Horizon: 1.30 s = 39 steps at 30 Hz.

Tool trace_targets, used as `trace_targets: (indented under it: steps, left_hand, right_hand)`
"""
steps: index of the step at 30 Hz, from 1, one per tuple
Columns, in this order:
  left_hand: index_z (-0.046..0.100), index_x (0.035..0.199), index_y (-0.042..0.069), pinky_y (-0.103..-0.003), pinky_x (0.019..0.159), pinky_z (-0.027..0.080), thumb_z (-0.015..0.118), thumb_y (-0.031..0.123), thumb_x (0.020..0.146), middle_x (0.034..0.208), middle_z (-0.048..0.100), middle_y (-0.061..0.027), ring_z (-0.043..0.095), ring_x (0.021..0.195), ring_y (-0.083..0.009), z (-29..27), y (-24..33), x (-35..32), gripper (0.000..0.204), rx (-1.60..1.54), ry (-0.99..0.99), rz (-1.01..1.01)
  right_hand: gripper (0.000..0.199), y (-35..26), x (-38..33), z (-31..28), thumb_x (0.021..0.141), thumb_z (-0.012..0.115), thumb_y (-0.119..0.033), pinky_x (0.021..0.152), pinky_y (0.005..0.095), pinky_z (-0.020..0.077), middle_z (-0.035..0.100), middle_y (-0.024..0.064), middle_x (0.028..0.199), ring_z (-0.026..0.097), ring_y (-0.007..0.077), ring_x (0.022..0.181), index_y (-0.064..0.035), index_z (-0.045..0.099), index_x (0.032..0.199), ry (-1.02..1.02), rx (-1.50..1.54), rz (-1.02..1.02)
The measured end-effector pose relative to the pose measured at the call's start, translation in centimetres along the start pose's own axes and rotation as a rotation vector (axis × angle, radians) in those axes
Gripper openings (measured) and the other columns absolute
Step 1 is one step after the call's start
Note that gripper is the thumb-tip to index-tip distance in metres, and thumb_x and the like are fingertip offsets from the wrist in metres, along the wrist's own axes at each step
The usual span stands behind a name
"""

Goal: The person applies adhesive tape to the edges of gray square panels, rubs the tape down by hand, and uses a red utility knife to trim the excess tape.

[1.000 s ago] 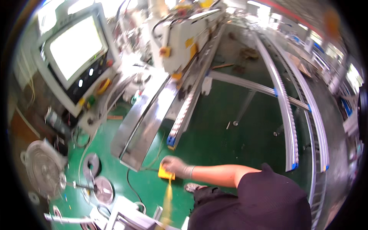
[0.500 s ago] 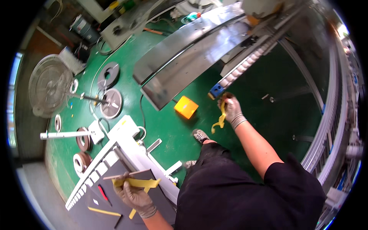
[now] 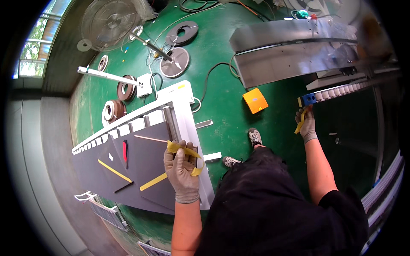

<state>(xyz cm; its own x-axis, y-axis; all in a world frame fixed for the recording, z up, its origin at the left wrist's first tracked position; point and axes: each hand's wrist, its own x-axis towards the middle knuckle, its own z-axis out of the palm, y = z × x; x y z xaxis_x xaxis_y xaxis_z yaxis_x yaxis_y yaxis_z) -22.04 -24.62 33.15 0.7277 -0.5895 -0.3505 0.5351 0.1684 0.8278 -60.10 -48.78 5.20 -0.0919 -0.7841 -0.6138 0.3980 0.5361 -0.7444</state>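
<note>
My gloved left hand [image 3: 183, 177] is closed over the dark panels, its fingers round a strip of yellow tape [image 3: 197, 170] that curls down beside the palm. A thin, pale brown strip [image 3: 149, 138] sticks out to the left from the same fingers. At the far right, my gloved right hand [image 3: 308, 128] pinches another piece of yellow tape [image 3: 300, 123]. Its fingertips are just below the blue end block [image 3: 308, 99] of a white roller track [image 3: 337, 93]; whether they touch it I cannot tell. Dark grey panels [image 3: 149, 159] lie beneath my left hand.
On the panels are a red cutter [image 3: 125, 151], yellow strips [image 3: 114, 170] and a black stick [image 3: 124, 187]. An orange box [image 3: 255, 101] stands on the green floor near my shoes. A metal machine bed [image 3: 290, 64] lies beyond; a fan [image 3: 113, 21] and rolls [image 3: 114, 111] are farther left.
My view has turned left, so the scene sits farther right. My left hand has turned palm up and its tape now hangs curled. The right hand keeps its tape near the blue block.
</note>
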Motion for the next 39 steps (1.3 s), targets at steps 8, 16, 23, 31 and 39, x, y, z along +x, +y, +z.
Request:
trace_targets:
  steps: [8, 16, 23, 31, 39]
  left_hand:
    - [0.064, 0.122, 0.003, -0.036, 0.099, 0.053, 0.056, 0.008, 0.105, 0.118, 0.070, -0.0105, 0.066, 0.111, -0.0216, -3.8, 1.7, -2.0, 0.020, 0.041, 0.001, 0.200]
    - [0.066, 0.129, -0.004, -0.031, 0.106, 0.045, 0.058, 0.008, 0.104, 0.123, 0.071, -0.0104, 0.063, 0.116, -0.0160, -11.1, 1.6, -6.7, 0.029, 0.316, 0.122, 0.285]
    - [0.066, 0.128, -0.006, -0.035, 0.107, 0.044, 0.059, 0.015, 0.104, 0.124, 0.069, -0.0106, 0.061, 0.116, -0.0171, -18.8, 1.3, -6.9, 0.033, 0.331, 0.329, 0.407]
    - [0.062, 0.123, -0.007, -0.042, 0.095, 0.054, 0.042, 0.025, 0.111, 0.118, 0.067, -0.0199, 0.067, 0.101, -0.0323, -18.8, 1.8, -6.1, 0.040, 0.930, 0.284, 0.339]
    - [0.065, 0.115, -0.007, -0.044, 0.087, 0.056, 0.056, 0.019, 0.104, 0.110, 0.070, -0.0228, 0.068, 0.099, -0.0380, -17.4, -1.2, 2.5, 0.030, 0.681, -0.175, 0.840]
  right_hand:
    - [0.032, 12.5, -7.2, -3.0, 0.101, 0.056, -0.024, 0.098, 0.0348, 0.0491, 0.067, 0.0059, 0.115, 0.062, 0.0210, 0.105, -0.0011, 0.067, 0.121, 0.061, -0.459, -0.039]
    - [0.041, 5.6, -30.2, 26.7, 0.098, 0.069, -0.026, 0.098, 0.0347, 0.0516, 0.070, 0.0130, 0.116, 0.066, 0.0209, 0.109, 0.0002, 0.062, 0.129, -1.427, -0.860, -0.213]
    - [0.023, 13.3, -35.2, 30.3, 0.096, 0.069, -0.020, 0.078, 0.0352, 0.0549, 0.072, 0.0087, 0.085, 0.069, 0.0186, 0.083, 0.0018, 0.071, 0.101, -1.590, -1.055, -0.191]
    - [0.042, 18.5, -31.7, 28.5, 0.096, 0.066, -0.045, 0.080, 0.0387, 0.0535, 0.071, 0.0075, 0.098, 0.068, 0.0243, 0.091, -0.0114, 0.066, 0.121, -1.444, -0.910, -0.037]
    - [0.038, 13.6, -29.7, 30.5, 0.092, 0.070, -0.044, 0.072, 0.0400, 0.0540, 0.075, 0.0100, 0.093, 0.069, 0.0249, 0.085, -0.0064, 0.076, 0.097, -1.293, -0.765, -0.189]
